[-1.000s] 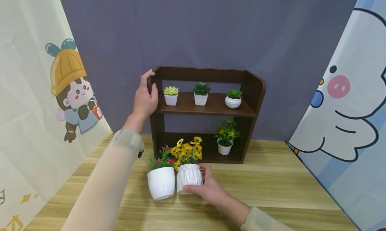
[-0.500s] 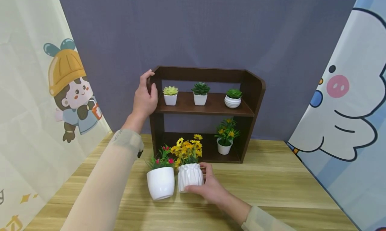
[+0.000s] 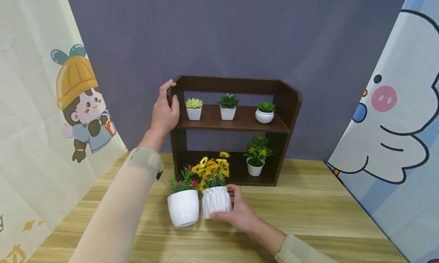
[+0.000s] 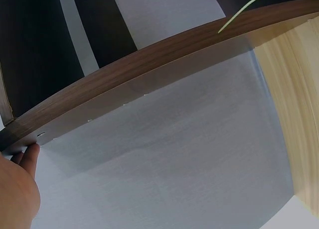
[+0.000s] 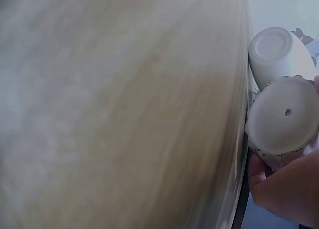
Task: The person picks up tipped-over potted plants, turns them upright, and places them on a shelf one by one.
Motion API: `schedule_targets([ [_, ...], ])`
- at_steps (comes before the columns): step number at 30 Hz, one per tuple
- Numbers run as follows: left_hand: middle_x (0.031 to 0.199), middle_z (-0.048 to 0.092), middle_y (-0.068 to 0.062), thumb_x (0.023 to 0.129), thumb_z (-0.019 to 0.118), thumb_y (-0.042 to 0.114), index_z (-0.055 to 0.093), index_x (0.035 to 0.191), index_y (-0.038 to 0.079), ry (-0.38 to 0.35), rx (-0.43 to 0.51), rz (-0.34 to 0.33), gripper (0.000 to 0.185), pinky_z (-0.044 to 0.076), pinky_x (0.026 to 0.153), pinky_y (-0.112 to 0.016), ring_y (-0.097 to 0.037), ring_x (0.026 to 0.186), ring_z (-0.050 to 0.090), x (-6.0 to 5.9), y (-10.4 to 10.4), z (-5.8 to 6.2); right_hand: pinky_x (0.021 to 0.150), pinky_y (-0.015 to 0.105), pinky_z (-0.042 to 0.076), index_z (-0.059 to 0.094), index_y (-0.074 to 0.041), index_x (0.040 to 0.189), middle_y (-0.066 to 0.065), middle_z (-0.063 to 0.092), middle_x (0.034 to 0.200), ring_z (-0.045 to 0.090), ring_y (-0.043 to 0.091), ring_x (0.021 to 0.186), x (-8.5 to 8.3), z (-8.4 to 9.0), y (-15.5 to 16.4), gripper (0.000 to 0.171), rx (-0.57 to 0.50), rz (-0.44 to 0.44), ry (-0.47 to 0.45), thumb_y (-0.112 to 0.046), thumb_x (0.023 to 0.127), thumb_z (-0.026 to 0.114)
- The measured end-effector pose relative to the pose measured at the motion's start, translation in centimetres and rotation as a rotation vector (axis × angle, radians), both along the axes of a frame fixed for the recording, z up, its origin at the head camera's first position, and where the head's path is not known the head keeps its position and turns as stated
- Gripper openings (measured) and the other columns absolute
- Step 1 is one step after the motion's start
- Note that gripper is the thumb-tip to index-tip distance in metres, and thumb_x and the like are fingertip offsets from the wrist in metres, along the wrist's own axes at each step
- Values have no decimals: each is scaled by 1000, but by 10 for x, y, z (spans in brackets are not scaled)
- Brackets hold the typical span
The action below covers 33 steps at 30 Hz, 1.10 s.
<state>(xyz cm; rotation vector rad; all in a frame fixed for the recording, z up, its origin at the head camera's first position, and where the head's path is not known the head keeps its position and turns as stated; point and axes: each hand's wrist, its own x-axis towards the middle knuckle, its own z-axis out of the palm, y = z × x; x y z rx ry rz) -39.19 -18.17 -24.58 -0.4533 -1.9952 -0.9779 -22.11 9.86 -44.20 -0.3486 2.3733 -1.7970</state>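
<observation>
My left hand point(image 3: 165, 115) grips the upper left side of a dark brown two-tier shelf point(image 3: 205, 122), thumb on the inner face; in the left wrist view its fingertips point(image 4: 31, 157) touch the side panel's outer face. In front of the shelf, my right hand point(image 3: 241, 214) holds a white fluted flowerpot point(image 3: 216, 202) with yellow daisy-like flowers point(image 3: 210, 170). Just left of it is a smooth white flowerpot point(image 3: 183, 209) with red blooms and green leaves, tilted. The right wrist view shows both undersides, with a small hole in the fluted pot's base point(image 5: 271, 122).
Three small succulents, a pale green one point(image 3: 194, 109), a dark green one point(image 3: 228, 107) and one in a ribbed round pot point(image 3: 265, 113), stand on the upper tier. A yellow-flowered plant point(image 3: 255, 167) stands lower right. Printed cloths flank the wooden table point(image 3: 308, 213).
The fluted pot in my right hand has shifted slightly up and right, and its flowers now lean a little further left. My left hand has stayed on the shelf.
</observation>
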Motion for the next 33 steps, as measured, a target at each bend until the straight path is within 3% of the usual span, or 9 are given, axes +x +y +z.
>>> schedule_targets([
  [7, 177, 41, -8, 115, 45, 18, 41, 157, 19, 18, -3, -1, 41, 46, 80, -55, -39, 82, 54, -1, 0, -1, 99, 38, 55, 26, -11, 162, 25, 48, 151, 61, 30, 123, -2, 0, 2, 109, 7, 15, 8, -14, 79, 97],
  [17, 178, 39, -4, 116, 44, 19, 40, 158, 19, -4, -9, -4, 42, 39, 71, -45, -31, 68, 43, 1, 0, -1, 100, 40, 57, 26, -13, 161, 25, 50, 152, 64, 29, 118, -4, 2, 6, 110, 11, 31, 10, -13, 76, 97],
  [27, 178, 39, -3, 117, 42, 21, 39, 159, 21, 0, -22, 2, 42, 38, 67, -43, -28, 63, 41, 1, 0, -1, 113, 58, 52, 20, -3, 169, 28, 44, 162, 60, 35, 129, -2, -1, 5, 123, 28, 24, 1, -11, 74, 97],
  [33, 179, 37, -3, 118, 41, 22, 38, 160, 21, -5, -27, 0, 42, 38, 64, -42, -27, 61, 40, 1, 0, -1, 102, 43, 56, 20, -2, 169, 25, 56, 149, 65, 29, 118, -3, -1, 7, 119, 34, 62, -33, -15, 78, 96],
])
